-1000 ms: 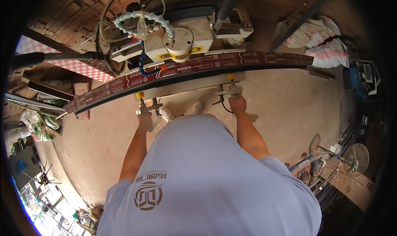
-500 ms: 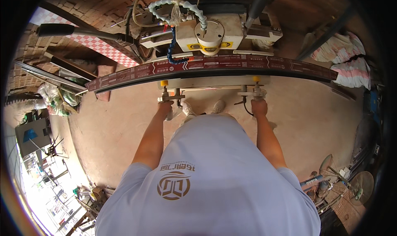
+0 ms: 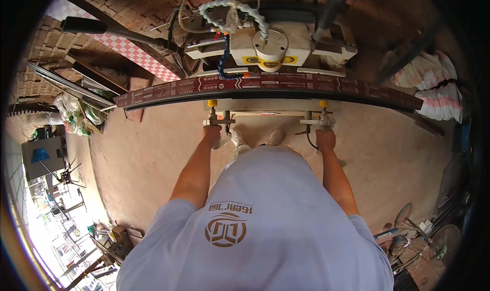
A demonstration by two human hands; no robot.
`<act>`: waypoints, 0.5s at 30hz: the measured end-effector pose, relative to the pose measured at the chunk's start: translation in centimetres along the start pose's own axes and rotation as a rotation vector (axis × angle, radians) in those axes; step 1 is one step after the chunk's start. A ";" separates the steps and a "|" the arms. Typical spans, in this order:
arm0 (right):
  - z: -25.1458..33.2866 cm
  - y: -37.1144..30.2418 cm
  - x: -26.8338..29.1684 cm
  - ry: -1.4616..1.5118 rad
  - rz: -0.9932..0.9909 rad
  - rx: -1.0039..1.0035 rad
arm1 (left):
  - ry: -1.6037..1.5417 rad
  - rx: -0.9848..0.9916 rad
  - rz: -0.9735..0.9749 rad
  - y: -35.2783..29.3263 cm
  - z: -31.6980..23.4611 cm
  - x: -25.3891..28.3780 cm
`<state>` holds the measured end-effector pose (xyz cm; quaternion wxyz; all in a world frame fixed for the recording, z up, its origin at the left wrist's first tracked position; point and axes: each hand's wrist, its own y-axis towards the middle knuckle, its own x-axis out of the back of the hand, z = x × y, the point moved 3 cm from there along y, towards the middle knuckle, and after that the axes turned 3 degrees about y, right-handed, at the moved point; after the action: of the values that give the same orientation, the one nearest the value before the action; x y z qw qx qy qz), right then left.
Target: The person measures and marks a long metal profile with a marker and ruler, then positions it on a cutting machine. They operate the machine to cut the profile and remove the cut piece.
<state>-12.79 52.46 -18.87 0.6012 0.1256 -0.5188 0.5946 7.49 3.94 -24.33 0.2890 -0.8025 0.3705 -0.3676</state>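
A long profile bar (image 3: 265, 80), wrapped in dark red printed film with a black edge, lies across the bed of a machine. In front of it are two metal clamps with yellow tips, the left clamp (image 3: 213, 121) and the right clamp (image 3: 319, 121). My left hand (image 3: 211, 135) is closed at the near end of the left clamp, and my right hand (image 3: 325, 139) is closed at the right one. Most of the fingers are hidden. Above the bar sits the cream machine head (image 3: 270, 51), with a blue jointed hose (image 3: 224, 61) bent down to the film.
A black-gripped lever (image 3: 81, 25) reaches out at the left, and another dark handle (image 3: 329, 14) stands at the upper right. Metal lengths (image 3: 71, 84) lean at the left. White sacks (image 3: 434, 81) lie at the right. A round fan (image 3: 443, 242) stands at the lower right.
The whole view has shifted, so the machine and bar appear slightly farther right and lower. Both hands stay at the clamps, and the bar keeps its place on the machine.
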 end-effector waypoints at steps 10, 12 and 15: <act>-1.0 0.8 -0.7 -0.044 -0.059 -0.006 | 0.512 -0.551 0.055 5.0 3.8 -0.7; -1.3 0.9 -0.7 -0.025 -0.040 -0.015 | 0.365 -0.334 0.028 3.5 3.4 0.1; -1.5 1.1 -0.8 -0.048 -0.032 -0.007 | 0.219 -0.207 0.038 -0.2 1.4 1.2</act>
<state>-12.84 53.42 -20.64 0.5986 0.1460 -0.5329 0.5800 9.28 3.36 -24.54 0.1691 -0.7760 0.4509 -0.4074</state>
